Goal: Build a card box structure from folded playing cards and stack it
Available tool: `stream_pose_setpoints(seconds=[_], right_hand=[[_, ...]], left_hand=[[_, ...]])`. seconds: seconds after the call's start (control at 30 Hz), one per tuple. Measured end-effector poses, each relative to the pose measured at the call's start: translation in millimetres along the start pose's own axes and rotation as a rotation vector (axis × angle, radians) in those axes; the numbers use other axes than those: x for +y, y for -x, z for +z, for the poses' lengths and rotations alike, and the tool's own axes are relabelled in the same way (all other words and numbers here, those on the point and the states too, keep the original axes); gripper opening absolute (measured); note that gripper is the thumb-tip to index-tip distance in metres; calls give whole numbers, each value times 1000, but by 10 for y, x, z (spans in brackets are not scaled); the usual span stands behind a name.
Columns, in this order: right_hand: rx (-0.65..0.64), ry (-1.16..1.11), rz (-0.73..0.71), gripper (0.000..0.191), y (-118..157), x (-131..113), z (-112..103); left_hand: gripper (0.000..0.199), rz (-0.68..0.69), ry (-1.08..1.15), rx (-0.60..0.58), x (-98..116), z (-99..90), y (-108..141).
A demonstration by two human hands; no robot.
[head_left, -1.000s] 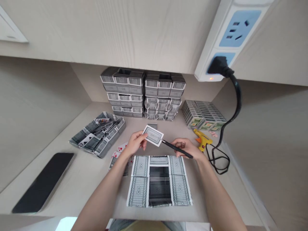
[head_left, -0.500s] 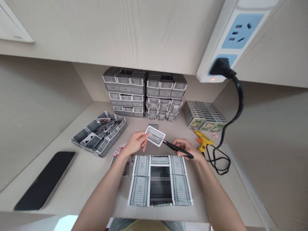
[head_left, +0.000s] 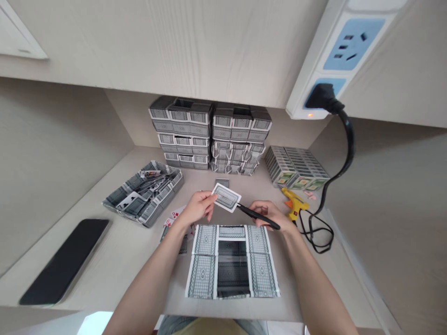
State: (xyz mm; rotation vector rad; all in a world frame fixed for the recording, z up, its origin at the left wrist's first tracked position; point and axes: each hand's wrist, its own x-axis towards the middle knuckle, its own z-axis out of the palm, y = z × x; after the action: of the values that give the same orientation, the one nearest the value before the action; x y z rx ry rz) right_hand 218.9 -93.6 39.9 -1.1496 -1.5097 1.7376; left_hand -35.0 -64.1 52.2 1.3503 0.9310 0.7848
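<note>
My left hand (head_left: 200, 206) pinches a playing card (head_left: 226, 197) by its left end, patterned back facing up. My right hand (head_left: 267, 214) grips what look like black-handled scissors (head_left: 260, 217). Their tip meets the card's right edge, and most of the blades are hidden. Just below both hands stands a box built from playing cards (head_left: 204, 274), with a rectangular opening in its middle. Under my left wrist lie a few loose cards (head_left: 168, 222), partly covered by the arm. Another small piece of card (head_left: 222, 183) rests behind the held one.
Stacked card-built boxes (head_left: 185, 128) stand against the back wall. A card-built tray (head_left: 157, 209) with cards and tools sits left, near a black phone (head_left: 66, 260). At right are packed card decks (head_left: 296, 167) and a yellow glue gun (head_left: 294, 202). A power strip (head_left: 314, 88) hangs overhead.
The card and both hands have shifted very slightly to the right. The grip on the card and on the scissors is the same, and the other things have stayed put.
</note>
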Motion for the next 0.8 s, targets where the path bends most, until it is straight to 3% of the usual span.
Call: stream_pose_setpoints(seconds=[0.8], right_hand=[[21,19,3,39,-26,45,-36]], left_hand=[[34,-29,42,-27,-68,-29,-31]])
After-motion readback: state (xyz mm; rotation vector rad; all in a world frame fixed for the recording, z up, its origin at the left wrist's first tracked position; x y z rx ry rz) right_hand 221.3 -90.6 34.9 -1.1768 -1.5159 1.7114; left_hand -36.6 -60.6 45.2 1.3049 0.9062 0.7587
